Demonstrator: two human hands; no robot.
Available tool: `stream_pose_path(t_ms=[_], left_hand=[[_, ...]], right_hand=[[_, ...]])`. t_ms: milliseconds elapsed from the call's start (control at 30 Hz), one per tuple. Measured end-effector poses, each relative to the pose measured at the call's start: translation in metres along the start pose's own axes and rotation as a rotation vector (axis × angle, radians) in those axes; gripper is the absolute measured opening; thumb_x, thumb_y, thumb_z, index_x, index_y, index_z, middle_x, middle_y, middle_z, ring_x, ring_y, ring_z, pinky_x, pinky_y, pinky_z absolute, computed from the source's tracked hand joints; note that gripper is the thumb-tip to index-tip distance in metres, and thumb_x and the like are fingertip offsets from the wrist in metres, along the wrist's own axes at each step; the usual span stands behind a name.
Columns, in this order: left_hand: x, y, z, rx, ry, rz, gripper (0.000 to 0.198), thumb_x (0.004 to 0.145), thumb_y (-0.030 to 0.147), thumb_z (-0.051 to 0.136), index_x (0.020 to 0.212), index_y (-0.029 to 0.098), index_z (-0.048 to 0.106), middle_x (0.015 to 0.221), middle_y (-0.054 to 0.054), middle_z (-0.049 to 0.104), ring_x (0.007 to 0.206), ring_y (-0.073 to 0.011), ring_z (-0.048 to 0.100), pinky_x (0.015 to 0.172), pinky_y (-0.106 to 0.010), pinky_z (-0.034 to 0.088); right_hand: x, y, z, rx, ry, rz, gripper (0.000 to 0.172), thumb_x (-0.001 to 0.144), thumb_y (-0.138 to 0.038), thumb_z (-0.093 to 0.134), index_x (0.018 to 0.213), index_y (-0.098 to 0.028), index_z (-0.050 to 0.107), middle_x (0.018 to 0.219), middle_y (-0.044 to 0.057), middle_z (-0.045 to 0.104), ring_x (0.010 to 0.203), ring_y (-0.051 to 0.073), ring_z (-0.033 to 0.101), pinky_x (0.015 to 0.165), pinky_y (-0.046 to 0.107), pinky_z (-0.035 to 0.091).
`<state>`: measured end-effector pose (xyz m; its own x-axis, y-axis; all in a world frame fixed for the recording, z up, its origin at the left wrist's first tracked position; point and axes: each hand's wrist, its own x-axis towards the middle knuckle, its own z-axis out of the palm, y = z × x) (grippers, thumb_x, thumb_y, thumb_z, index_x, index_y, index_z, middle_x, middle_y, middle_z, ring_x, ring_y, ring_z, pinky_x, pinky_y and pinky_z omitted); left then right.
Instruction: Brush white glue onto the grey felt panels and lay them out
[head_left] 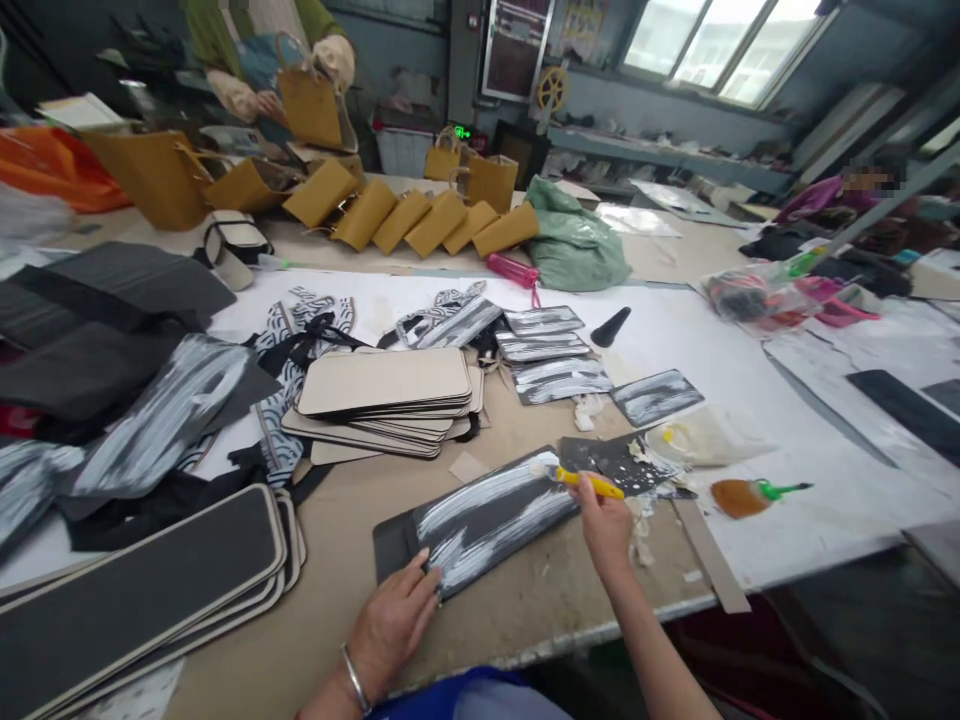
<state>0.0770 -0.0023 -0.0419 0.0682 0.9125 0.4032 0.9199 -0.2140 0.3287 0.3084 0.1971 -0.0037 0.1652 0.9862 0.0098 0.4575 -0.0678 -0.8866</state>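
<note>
A black rectangular panel (480, 525) lies on the brown board before me, streaked with white glue. My right hand (606, 525) grips a yellow-handled brush (600, 487), its bristles touching the panel's upper right part. At the panel's lower left corner my left hand (397, 610) rests with fingers stretched over the edge. Just right of the panel lies a dark, glue-spattered sheet (600, 455), beside a glue bag (705, 437). Several smaller glue-streaked pieces (562, 380) lie farther back. A stack of beige panels (386, 385) stands left of them.
Long dark panels with pale edges (142, 590) are stacked at the lower left. A bottle of amber liquid with a green nozzle (742, 497) lies at the right, near a flat strip (709, 555). Across the table a person (262, 60) handles mustard-coloured bags (315, 105).
</note>
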Motion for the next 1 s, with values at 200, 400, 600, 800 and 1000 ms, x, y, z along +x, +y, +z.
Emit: stream_pose_path(t_ms=[200, 400, 600, 800, 1000], left_hand=[[0.002, 0.002, -0.001, 0.030, 0.008, 0.025, 0.026, 0.088, 0.020, 0.037, 0.101, 0.016, 0.059, 0.093, -0.010, 0.068, 0.093, -0.0202, 0.064, 0.074, -0.027, 0.056], [0.003, 0.001, -0.003, 0.034, -0.019, 0.063, 0.025, 0.089, 0.019, 0.036, 0.101, 0.016, 0.057, 0.086, -0.008, 0.068, 0.095, -0.0208, 0.064, 0.074, -0.028, 0.056], [0.005, 0.003, -0.006, 0.047, -0.050, 0.053, 0.023, 0.089, 0.019, 0.036, 0.099, 0.016, 0.056, 0.087, -0.009, 0.068, 0.094, -0.0208, 0.064, 0.073, -0.029, 0.055], [0.004, 0.005, -0.006, 0.043, -0.103, 0.000, 0.019, 0.088, 0.017, 0.037, 0.090, 0.016, 0.056, 0.087, -0.010, 0.066, 0.095, -0.0218, 0.063, 0.073, -0.032, 0.055], [0.002, 0.003, -0.005, 0.023, -0.131, 0.006, 0.015, 0.086, 0.017, 0.041, 0.087, 0.018, 0.056, 0.079, -0.007, 0.065, 0.098, -0.0226, 0.061, 0.074, -0.033, 0.054]], right_hand=[[0.017, 0.010, -0.043, -0.113, 0.138, 0.003, 0.051, 0.069, -0.064, 0.050, 0.084, -0.016, 0.064, 0.071, 0.009, 0.068, 0.074, 0.028, 0.065, 0.072, 0.040, 0.047], [-0.002, 0.019, -0.053, -0.156, 0.058, 0.004, 0.054, 0.071, -0.065, 0.046, 0.087, -0.016, 0.063, 0.076, 0.010, 0.069, 0.077, 0.027, 0.065, 0.074, 0.039, 0.048], [-0.032, 0.013, -0.052, -0.087, 0.085, 0.021, 0.050, 0.072, -0.061, 0.052, 0.089, -0.016, 0.065, 0.085, 0.010, 0.068, 0.080, 0.026, 0.065, 0.077, 0.040, 0.050], [-0.105, -0.014, 0.000, 0.268, -0.235, 0.174, 0.043, 0.070, -0.054, 0.061, 0.088, -0.015, 0.064, 0.083, 0.008, 0.068, 0.072, 0.023, 0.066, 0.070, 0.037, 0.055], [-0.111, -0.020, 0.034, 0.331, -0.278, 0.174, 0.044, 0.068, -0.056, 0.061, 0.084, -0.015, 0.063, 0.083, 0.008, 0.067, 0.073, 0.023, 0.066, 0.071, 0.038, 0.055]])
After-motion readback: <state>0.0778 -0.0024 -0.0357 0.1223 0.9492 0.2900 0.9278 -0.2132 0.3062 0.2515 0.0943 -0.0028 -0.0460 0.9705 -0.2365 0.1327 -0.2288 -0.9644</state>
